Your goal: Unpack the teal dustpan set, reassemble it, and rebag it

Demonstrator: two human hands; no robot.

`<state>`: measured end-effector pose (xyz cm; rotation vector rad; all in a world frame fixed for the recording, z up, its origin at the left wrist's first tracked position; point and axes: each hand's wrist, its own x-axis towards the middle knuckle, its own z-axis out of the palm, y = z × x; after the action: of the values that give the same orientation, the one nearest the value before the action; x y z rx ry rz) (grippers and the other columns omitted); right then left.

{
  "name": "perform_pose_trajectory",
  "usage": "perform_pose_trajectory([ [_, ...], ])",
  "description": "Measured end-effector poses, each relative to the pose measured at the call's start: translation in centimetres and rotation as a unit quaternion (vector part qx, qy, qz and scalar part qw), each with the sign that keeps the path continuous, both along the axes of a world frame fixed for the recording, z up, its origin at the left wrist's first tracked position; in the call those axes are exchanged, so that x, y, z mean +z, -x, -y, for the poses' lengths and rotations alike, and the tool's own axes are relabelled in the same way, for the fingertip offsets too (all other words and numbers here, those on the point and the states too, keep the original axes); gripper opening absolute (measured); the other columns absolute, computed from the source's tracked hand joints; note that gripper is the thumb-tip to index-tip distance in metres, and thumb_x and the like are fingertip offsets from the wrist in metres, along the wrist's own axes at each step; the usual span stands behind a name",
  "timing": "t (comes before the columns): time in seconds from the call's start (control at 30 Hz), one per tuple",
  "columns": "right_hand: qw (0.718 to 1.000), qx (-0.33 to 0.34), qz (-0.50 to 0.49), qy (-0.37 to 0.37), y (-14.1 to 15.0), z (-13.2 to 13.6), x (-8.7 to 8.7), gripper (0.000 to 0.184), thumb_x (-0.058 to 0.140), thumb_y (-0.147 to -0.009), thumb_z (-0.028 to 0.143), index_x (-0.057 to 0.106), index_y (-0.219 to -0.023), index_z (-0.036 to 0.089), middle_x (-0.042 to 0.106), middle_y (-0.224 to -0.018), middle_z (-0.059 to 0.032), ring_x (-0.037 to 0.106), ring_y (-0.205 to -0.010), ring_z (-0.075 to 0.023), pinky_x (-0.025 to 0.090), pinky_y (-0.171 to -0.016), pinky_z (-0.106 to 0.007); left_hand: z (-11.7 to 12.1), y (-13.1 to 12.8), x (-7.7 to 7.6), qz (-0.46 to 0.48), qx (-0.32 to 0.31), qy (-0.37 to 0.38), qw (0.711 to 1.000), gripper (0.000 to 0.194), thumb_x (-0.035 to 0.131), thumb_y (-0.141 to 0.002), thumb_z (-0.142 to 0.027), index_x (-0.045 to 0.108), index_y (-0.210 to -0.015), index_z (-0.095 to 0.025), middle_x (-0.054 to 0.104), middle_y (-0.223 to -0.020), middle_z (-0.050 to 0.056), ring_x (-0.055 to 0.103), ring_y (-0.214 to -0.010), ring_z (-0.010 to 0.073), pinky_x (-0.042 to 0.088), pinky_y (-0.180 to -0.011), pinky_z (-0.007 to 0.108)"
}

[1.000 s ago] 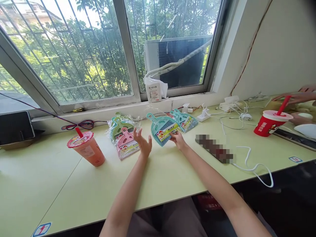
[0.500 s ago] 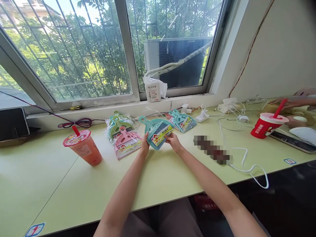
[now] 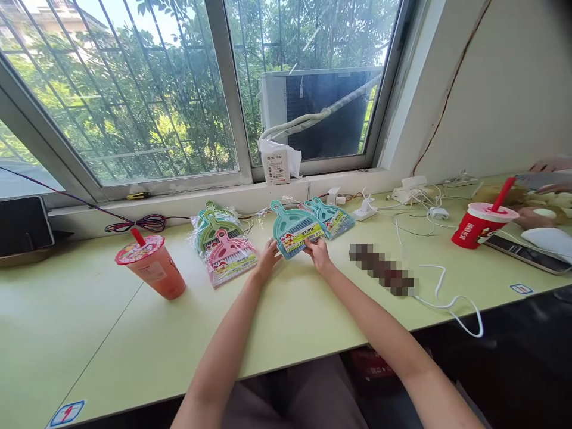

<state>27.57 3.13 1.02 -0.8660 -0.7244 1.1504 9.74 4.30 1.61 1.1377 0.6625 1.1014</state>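
Observation:
A teal mini dustpan-and-brush set (image 3: 292, 229) in clear wrap is held by its lower edge between both my hands. My left hand (image 3: 267, 262) pinches its lower left corner and my right hand (image 3: 316, 252) pinches its lower right corner, over the pale green table (image 3: 134, 345). To the left lies a pile of wrapped sets, pink on top (image 3: 229, 255) with green ones (image 3: 213, 226) behind. Another teal set (image 3: 333, 217) lies just right of the held one.
An orange drink cup with a red straw (image 3: 152, 271) stands at the left, a red cup (image 3: 480, 221) at the right. White cables and chargers (image 3: 429, 208) trail across the right side. Another person's hands (image 3: 547, 179) are at the far right. A black device (image 3: 22, 223) sits far left.
My left hand, open in the air a second ago, came in and took the teal set's left corner. The set tipped left, then came back upright between both hands.

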Motion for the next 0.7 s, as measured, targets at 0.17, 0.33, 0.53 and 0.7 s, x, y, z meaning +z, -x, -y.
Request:
perform_pose_trajectory([
  [0.17,0.999,0.039,0.036,-0.008,1.7,0.6,-0.5,0.033,0.079,-0.066,0.029,0.056,-0.089,0.021,0.07,-0.094,-0.0048,0.067,-0.099,-0.0236,0.059,-0.087,-0.044,-0.3,0.2,-0.2,0.052,0.044,0.052,0.996,0.043,0.071,-0.076,-0.041,0.063,-0.11,-0.016,0.07,-0.111,0.01,0.064,-0.11,0.0263,0.05,-0.099,0.043],
  [0.33,0.999,0.002,0.035,-0.015,2.3,0.9,-0.6,0.037,0.079,-0.065,0.03,0.056,-0.092,0.021,0.07,-0.094,-0.0038,0.066,-0.099,-0.0222,0.059,-0.087,-0.042,0.2,-0.6,-0.7,0.069,0.014,0.096,0.993,0.041,0.077,-0.068,-0.017,0.064,-0.107,-0.011,0.072,-0.104,0.011,0.068,-0.102,0.025,0.049,-0.103,0.041],
  [0.53,1.0,0.008,0.026,-0.005,1.8,0.8,-0.3,0.033,0.075,-0.068,0.027,0.057,-0.095,0.021,0.07,-0.1,-0.004,0.067,-0.098,-0.021,0.059,-0.087,-0.038,0.5,-0.7,-0.7,0.047,0.006,0.082,0.996,0.049,0.079,-0.064,-0.01,0.064,-0.11,-0.012,0.07,-0.112,0.012,0.065,-0.11,0.0269,0.045,-0.107,0.044],
  [0.7,0.998,0.035,-0.003,0.056,1.5,0.5,0.0,0.022,0.066,-0.078,0.036,0.055,-0.091,0.022,0.072,-0.091,-0.0043,0.071,-0.089,-0.0212,0.061,-0.08,-0.039,0.1,-0.3,-1.0,0.043,0.011,0.076,0.996,0.06,0.079,-0.061,-0.009,0.06,-0.118,-0.013,0.07,-0.112,0.012,0.066,-0.108,0.0275,0.044,-0.108,0.045],
])
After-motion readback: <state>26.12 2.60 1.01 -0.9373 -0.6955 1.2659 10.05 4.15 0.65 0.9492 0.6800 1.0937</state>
